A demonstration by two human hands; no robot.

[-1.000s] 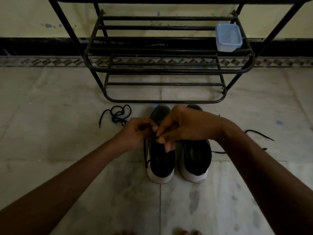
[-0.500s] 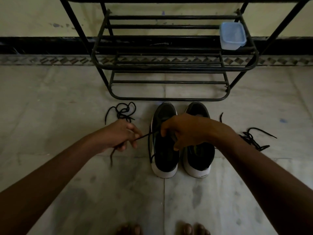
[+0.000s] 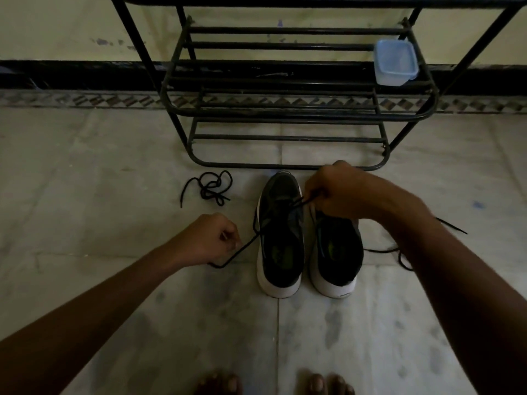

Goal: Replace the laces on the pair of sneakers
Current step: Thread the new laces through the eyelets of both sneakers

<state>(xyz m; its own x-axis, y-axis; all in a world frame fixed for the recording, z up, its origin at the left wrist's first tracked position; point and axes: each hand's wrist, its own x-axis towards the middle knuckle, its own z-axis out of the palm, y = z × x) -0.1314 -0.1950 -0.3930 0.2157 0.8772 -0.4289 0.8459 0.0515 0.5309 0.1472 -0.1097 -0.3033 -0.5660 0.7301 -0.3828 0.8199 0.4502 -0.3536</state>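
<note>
Two dark sneakers with white soles stand side by side on the floor, the left sneaker [image 3: 281,238] and the right sneaker [image 3: 338,260], toes toward the rack. A black lace [image 3: 248,245] runs through the left sneaker's front eyelets. My left hand [image 3: 209,240] pinches one end of it, pulled out to the left of the shoe. My right hand [image 3: 342,192] grips the other end above the toe of the right sneaker.
A loose black lace [image 3: 212,188] lies tangled on the floor left of the shoes. Another loose lace [image 3: 405,256] lies to the right, partly behind my right arm. A black metal shoe rack [image 3: 285,109] stands beyond, with a blue-lidded plastic box [image 3: 395,62] on it. My bare toes [image 3: 273,383] show at the bottom.
My hands have parted from above the left sneaker. The left hand drew its lace end out left and toward me; the right hand moved right and up with the other end.
</note>
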